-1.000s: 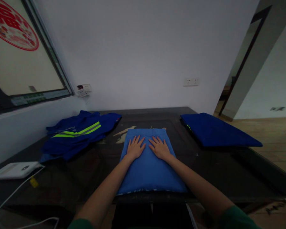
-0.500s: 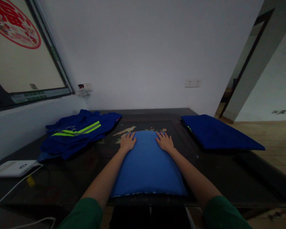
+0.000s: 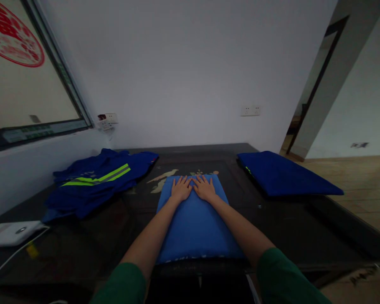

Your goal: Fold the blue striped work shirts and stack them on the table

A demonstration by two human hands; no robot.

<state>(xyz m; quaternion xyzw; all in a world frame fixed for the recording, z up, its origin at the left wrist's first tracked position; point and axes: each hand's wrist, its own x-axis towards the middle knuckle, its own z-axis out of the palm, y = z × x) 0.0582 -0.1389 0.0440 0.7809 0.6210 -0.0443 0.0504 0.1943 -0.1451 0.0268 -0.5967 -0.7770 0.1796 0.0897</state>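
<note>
A light-blue folded cloth (image 3: 199, 230) lies flat in front of me, its narrow far edge away from me. My left hand (image 3: 181, 189) rests palm down on its far part, fingers spread. Beside it, my right hand (image 3: 204, 188) also lies flat on the cloth with fingers apart. The two hands nearly meet at the thumbs and index fingers, close to the far edge. The palms hide a patch of the cloth beneath them.
The dark table (image 3: 281, 228) has a bird-and-flower pattern. A crumpled dark-blue work jacket (image 3: 95, 169) with a yellow-green reflective stripe lies left. At right is a folded dark-blue garment (image 3: 288, 175). A white device (image 3: 14, 233) with a cable (image 3: 17, 253) sits at the left edge.
Both hands have slid inward from the cloth's far side edges to its middle, staying flat on it. The camera view has shifted slightly to the right.
</note>
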